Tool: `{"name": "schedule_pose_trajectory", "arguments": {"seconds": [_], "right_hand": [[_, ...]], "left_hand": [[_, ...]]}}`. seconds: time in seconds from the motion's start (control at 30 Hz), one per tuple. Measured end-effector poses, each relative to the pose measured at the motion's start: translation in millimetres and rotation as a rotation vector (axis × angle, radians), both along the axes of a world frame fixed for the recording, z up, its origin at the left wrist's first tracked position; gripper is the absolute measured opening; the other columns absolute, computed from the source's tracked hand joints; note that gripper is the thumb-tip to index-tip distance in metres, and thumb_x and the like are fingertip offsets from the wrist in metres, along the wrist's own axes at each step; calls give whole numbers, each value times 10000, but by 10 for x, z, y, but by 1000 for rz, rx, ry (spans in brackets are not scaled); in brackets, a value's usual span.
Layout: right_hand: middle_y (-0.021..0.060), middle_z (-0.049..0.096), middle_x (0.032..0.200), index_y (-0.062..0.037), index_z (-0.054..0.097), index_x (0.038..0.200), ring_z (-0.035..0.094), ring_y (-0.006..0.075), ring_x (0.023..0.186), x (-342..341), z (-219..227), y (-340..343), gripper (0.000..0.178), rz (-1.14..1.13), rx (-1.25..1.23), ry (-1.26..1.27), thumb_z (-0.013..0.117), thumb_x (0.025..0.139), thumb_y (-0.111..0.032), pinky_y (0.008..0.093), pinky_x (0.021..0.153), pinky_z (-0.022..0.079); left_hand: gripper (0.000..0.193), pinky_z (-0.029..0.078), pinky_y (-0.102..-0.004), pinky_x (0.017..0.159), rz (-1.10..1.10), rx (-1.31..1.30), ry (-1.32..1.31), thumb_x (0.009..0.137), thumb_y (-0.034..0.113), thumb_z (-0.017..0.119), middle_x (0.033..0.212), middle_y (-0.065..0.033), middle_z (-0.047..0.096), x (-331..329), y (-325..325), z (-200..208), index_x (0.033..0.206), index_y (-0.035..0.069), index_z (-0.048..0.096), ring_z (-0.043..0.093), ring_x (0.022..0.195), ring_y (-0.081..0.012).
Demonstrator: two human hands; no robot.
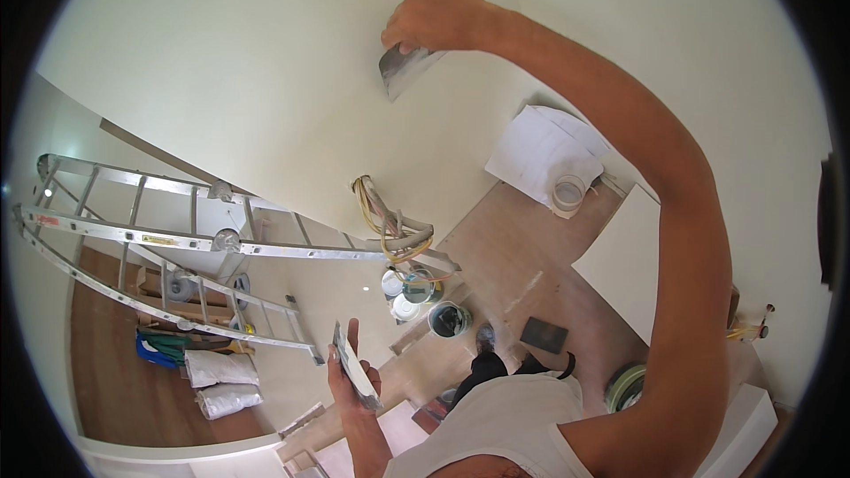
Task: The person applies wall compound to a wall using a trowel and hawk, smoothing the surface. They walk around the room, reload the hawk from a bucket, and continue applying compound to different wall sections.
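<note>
High on the pale wall point(266, 80), my right hand point(440, 18) grips a wide putty knife point(405, 71). Its metal blade tilts down to the left and is at or close against the wall; contact is hard to make out. Lower down, my left hand point(347, 397) is closed around a second flat blade, a filling knife point(357, 373), with a thick strip of white paste along it. The fingers of my left hand wrap its sides, partly hidden behind the blade. Bundled cables and conduit point(394, 226) stick out of the wall between the hands.
An aluminium ladder point(177, 235) stretches across the left. Below the cables stand paint tins point(405, 308) and a bucket point(450, 319). White sheets point(540, 146) and a tape roll point(567, 193) lie ahead to the right. White sacks point(221, 370) rest on the floor; wires point(751, 331) protrude at right.
</note>
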State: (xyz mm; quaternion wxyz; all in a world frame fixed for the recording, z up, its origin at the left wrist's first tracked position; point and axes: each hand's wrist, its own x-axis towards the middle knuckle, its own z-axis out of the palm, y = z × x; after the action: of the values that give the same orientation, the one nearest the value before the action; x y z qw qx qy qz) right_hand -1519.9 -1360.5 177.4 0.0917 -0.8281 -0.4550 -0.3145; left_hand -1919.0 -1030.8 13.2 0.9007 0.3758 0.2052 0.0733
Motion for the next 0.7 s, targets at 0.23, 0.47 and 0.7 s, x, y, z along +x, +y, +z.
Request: {"name": "schedule_pose_trajectory", "arguments": {"seconds": [0.23,0.47,0.7], "right_hand": [[9,696,869,-125,680,945,652,237,809,-100,151,99,131,-150,-111,226,645,820,-141,364,665,507],[57,674,804,-91,670,1007,593,162,716,100,-746,-386,270,-4,682,509,718,827,-285,319,655,450],[7,655,830,-39,649,954,585,81,759,-51,-1977,142,265,239,1264,1042,754,835,-251,243,676,485]], "left_hand": [[376,300,-169,281,-2,23,-7,1005,333,420,1454,-105,440,-55,-22,15,1271,74,481,349,359,-12],[342,292,-167,279,41,-56,-29,1000,318,434,1455,-108,438,-179,47,-22,1226,71,506,344,364,-6],[277,357,-132,342,-13,-113,-102,996,226,447,1479,-95,411,-223,31,-46,1082,27,619,485,449,0]]}}
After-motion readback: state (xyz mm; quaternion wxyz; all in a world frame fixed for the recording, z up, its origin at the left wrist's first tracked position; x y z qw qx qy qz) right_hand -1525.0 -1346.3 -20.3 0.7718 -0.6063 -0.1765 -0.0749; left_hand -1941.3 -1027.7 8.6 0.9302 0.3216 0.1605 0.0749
